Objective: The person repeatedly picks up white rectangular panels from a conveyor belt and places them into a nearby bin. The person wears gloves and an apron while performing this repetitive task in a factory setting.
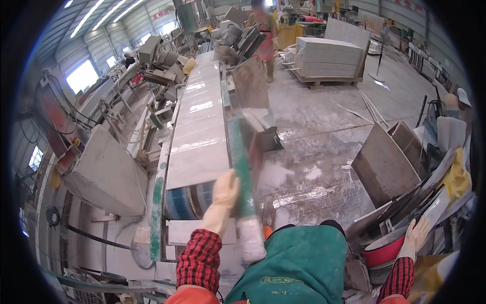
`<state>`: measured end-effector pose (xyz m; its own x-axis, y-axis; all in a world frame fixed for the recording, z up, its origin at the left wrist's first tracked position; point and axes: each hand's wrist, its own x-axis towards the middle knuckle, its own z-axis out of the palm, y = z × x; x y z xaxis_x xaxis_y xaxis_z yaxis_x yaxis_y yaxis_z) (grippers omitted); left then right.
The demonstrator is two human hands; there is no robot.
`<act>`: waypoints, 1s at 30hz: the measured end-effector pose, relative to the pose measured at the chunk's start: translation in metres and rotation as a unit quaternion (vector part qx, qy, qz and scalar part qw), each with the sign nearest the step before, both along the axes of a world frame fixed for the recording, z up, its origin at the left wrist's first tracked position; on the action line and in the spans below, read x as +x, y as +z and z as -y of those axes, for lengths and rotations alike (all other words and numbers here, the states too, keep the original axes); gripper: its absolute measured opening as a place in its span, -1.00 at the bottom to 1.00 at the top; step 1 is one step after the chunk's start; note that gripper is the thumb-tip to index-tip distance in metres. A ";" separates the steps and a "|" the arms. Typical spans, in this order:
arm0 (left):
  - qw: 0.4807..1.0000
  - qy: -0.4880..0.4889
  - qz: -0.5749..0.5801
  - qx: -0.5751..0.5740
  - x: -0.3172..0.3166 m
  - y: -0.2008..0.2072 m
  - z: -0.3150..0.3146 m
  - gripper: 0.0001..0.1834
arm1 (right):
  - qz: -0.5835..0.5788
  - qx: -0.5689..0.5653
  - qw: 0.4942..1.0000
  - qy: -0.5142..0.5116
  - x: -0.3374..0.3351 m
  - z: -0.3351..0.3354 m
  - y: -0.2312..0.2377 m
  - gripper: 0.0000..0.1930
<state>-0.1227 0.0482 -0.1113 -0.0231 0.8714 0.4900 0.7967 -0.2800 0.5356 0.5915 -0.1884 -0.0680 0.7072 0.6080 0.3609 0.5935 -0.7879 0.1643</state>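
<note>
My left hand (223,196), in a cream rubber glove, reaches to the near right corner of a pale stone slab (198,159). Its fingers are stretched forward beside the green side rail (241,172); whether they press on the slab's edge is hard to tell. That slab lies at the near end of a row of wet, shiny slabs on a long roller conveyor, above a blue roller (180,202). Away to the right, my gloved right hand (416,235) has its fingers spread. It is beside a red basin (380,255) and some leaning boards (439,206).
Brown boards (387,164) lean at the right, with yellow cloth (458,175) behind them. A white slab stack (329,58) sits on a pallet at the back. A person (263,35) in a pink apron stands beyond the conveyor. Machinery (164,58) lines its far left.
</note>
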 end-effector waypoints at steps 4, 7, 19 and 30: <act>0.990 0.043 -0.131 0.022 0.044 0.027 0.014 -0.56 | -0.009 0.023 1.000 -0.004 0.014 -0.010 -0.014 -0.40; 0.984 0.101 -0.145 -0.016 0.062 0.033 0.025 -0.64 | 0.002 -0.025 1.000 -0.018 -0.005 -0.025 0.014 -0.39; 0.981 -0.040 -0.177 -0.070 0.088 0.022 0.013 -0.48 | -0.011 0.141 0.990 0.022 0.077 -0.016 -0.016 -0.57; 0.982 -0.037 -0.181 -0.033 0.085 0.015 0.012 -0.55 | -0.008 0.100 0.994 -0.031 0.065 -0.019 -0.008 -0.51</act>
